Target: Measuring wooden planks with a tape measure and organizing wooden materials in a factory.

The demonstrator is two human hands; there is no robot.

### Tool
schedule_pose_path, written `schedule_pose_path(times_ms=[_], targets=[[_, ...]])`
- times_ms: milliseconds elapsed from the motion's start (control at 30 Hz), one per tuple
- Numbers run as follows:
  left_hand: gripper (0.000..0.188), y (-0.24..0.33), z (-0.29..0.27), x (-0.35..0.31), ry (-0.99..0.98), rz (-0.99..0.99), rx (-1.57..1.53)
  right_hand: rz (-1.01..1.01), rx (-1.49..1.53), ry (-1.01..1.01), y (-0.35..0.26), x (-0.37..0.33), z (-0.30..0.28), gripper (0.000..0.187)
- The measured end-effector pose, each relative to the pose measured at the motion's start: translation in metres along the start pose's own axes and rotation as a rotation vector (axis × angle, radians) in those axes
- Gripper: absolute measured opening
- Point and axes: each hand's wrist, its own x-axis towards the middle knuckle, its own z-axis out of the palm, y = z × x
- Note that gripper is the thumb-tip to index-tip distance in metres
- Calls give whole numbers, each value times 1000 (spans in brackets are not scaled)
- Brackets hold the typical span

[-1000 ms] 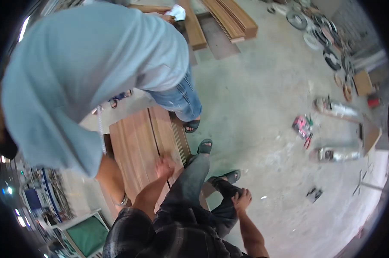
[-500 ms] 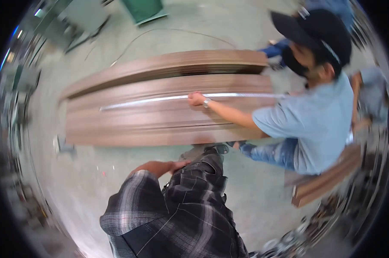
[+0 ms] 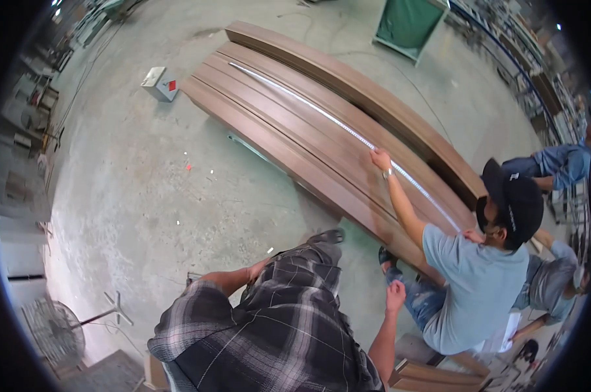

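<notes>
At the lower left of centre, the wearer's left hand [image 3: 256,269] rests on the plaid-clad thigh [image 3: 295,287], its fingers hidden so I cannot tell whether they are spread or curled, and it holds nothing. Right of it, the right hand [image 3: 395,295] hangs loosely curled and empty near a crouching co-worker [image 3: 478,287]. That co-worker's hand [image 3: 379,159] presses a long pale tape strip [image 3: 321,111] onto the stacked brown wooden boards [image 3: 289,124] running from upper centre to the right. Measuring well likely means keeping that strip flat and straight along the board.
</notes>
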Motion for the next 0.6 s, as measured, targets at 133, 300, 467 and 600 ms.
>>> schedule_pose_path(times_ms=[133,300,467,600], targets=[[60,34,-60,-19,-224,171,-261,35,-53,-222,-69,19,127,13],[72,52,-162,-56,178,149,-266,57,-312,-340,-46,-5,262,13],[75,81,-285,-133,310,269,-548,332,-488,-761,-30,-4,409,18],[69,102,-354,-196,601,610,-818,283,-662,-821,-110,64,559,14]])
